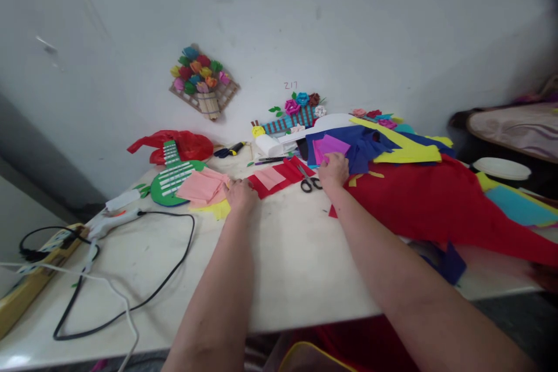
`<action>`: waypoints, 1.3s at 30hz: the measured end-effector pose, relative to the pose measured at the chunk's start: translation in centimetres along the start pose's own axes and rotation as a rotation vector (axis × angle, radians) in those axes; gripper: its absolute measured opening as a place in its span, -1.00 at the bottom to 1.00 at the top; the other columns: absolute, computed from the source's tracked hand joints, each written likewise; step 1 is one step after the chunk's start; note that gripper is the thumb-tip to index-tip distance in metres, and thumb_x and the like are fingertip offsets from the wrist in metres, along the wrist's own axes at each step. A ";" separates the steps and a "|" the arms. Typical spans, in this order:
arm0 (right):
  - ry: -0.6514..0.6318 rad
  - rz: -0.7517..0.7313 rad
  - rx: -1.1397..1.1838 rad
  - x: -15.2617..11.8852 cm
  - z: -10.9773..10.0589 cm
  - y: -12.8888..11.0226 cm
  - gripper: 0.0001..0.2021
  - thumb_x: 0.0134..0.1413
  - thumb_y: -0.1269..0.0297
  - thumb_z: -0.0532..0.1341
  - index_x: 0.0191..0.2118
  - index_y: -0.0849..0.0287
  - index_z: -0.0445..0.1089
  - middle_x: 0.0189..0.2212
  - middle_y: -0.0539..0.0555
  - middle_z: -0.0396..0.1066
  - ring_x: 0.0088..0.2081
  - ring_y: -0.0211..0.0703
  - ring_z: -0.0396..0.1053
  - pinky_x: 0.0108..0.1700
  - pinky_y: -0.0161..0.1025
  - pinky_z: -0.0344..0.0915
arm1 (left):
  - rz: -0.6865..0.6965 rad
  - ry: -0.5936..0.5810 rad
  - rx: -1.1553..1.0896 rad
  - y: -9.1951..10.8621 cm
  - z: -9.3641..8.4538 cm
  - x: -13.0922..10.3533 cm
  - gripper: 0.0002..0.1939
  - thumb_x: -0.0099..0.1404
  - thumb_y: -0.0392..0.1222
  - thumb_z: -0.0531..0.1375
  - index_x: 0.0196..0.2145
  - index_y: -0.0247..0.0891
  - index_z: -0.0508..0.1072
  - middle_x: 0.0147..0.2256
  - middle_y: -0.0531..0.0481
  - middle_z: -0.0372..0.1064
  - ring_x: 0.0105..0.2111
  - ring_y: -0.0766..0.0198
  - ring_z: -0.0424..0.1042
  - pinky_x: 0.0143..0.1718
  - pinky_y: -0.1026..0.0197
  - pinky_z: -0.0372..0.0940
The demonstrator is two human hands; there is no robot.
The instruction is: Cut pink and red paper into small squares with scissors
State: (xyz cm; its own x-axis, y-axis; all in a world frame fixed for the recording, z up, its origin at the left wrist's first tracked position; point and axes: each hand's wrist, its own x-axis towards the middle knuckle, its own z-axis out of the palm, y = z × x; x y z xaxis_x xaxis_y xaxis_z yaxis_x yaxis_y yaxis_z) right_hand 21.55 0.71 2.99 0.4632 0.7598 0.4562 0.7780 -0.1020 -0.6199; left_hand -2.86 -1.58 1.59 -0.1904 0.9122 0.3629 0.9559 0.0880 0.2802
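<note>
My left hand (pixel 242 195) rests at the right edge of a pile of light pink sheets (pixel 204 185), its fingers bent; what lies under the fingertips is hidden. Beside it, a red strip (pixel 288 171) carries a small pink piece (pixel 269 178). Black-handled scissors (pixel 307 183) lie between my two hands. My right hand (pixel 335 169) reaches to the lower edge of a magenta sheet (pixel 330 149), thumb and fingers closed near it, on top of dark blue material (pixel 361 145). Yellow pieces (pixel 218 209) peek out below the pink pile.
A green guitar-shaped craft (pixel 172 182) and a glue gun (pixel 115 222) with a looping black cord are at the left, near a power strip (pixel 43 267). Large red cloth (pixel 418 200) covers the right side. Pliers (pixel 229 150) and paper flowers stand at the back.
</note>
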 end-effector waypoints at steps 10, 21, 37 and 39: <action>-0.240 -0.652 -0.038 -2.4 1.7 -2.0 -0.68 0.12 0.37 0.08 -0.07 0.21 0.50 0.10 0.15 0.33 0.05 0.06 0.19 0.11 -0.05 0.05 | -0.167 0.193 0.043 -0.8 0.4 0.1 -0.87 -0.03 -0.36 0.15 -0.52 -0.23 0.49 -0.40 -0.32 0.44 -0.04 -0.30 0.24 0.07 -0.45 -0.24; -0.542 -0.981 -0.160 -4.9 3.4 -3.5 -0.68 0.23 0.27 0.05 0.01 0.11 0.46 0.22 0.04 0.22 0.24 -0.05 0.06 0.25 -0.04 -0.11 | -0.132 0.110 -0.090 1.0 -0.9 -0.4 -0.76 0.07 -0.28 0.10 -0.33 -0.22 0.53 -0.29 -0.27 0.47 -0.16 -0.06 0.38 -0.16 0.01 0.20; -0.592 -0.756 -0.203 -5.1 4.3 -3.3 -0.55 0.27 0.19 -0.02 0.18 0.26 0.25 0.18 0.23 0.25 0.15 0.05 0.21 0.15 -0.05 0.08 | -0.099 0.057 0.078 1.3 0.5 -0.4 -0.59 0.11 0.01 0.17 -0.23 -0.40 0.50 -0.13 -0.45 0.40 0.06 -0.30 0.17 -0.03 -0.14 0.10; -0.594 -0.734 -0.226 -5.1 4.0 -3.5 -0.55 0.27 0.19 -0.03 0.16 0.29 0.27 0.10 0.26 0.32 0.10 0.10 0.25 0.10 -0.02 0.14 | -0.111 0.043 0.087 1.3 0.7 -0.4 -0.54 0.12 0.02 0.17 -0.18 -0.44 0.49 -0.12 -0.46 0.39 0.05 -0.28 0.18 -0.02 -0.13 0.09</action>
